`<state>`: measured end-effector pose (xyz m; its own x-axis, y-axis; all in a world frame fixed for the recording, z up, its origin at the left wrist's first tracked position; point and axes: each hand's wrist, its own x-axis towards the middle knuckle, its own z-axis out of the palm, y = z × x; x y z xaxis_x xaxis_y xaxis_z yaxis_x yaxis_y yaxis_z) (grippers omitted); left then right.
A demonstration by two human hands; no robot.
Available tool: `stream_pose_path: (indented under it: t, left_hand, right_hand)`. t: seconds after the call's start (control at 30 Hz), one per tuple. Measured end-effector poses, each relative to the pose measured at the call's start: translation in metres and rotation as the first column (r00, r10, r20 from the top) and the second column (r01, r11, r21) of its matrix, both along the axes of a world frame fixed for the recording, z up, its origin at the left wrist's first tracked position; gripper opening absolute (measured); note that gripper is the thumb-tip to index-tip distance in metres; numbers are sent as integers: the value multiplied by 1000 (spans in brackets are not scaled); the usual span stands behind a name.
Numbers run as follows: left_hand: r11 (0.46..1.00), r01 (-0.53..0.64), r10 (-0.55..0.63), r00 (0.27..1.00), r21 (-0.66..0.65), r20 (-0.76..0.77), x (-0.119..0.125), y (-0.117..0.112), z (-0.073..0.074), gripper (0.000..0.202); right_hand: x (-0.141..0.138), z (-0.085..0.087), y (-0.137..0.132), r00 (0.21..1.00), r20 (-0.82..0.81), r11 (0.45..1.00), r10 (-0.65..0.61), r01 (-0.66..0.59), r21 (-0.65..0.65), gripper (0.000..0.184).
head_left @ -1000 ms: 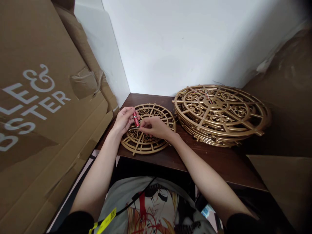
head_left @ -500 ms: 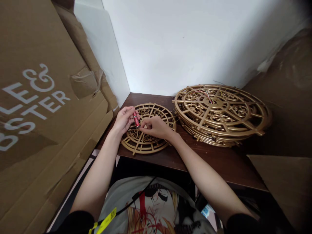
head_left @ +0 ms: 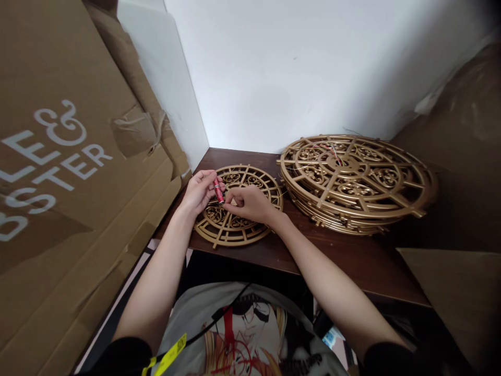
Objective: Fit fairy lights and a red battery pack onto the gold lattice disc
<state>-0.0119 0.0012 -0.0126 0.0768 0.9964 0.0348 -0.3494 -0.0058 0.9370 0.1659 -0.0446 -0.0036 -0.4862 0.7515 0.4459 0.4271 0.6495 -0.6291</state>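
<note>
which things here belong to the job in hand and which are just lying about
Job, it seems: red tube in the left hand, right hand at its lower end; gold disc beneath; perhaps the similar stack.
Lying about: lettered box, cardboard at right.

A cardboard box (head_left: 129,219) with white lettering (head_left: 74,169) fills the left side, beside a narrow white panel (head_left: 156,62). A pale wall (head_left: 282,78) rises behind the dark brown worktop (head_left: 332,256). On its right part lies a stack of gold openwork discs (head_left: 358,183), thin wires (head_left: 334,151) on top, near shadowed brown cardboard (head_left: 457,156).
</note>
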Motion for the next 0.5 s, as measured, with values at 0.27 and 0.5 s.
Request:
stream_pose_path:
  t: [0.27,0.5]
  left_hand:
    - [1000,-4,4,1000,-12,-9,0,-1,1,19]
    - [1000,-18,18,1000,-18,-19,2,-2,2,19]
  right_hand:
    - [-3,-4,-2,990,64,971,-123,107,216,14]
    - [-6,-9,-2,978,115,930,-175,126,345,14]
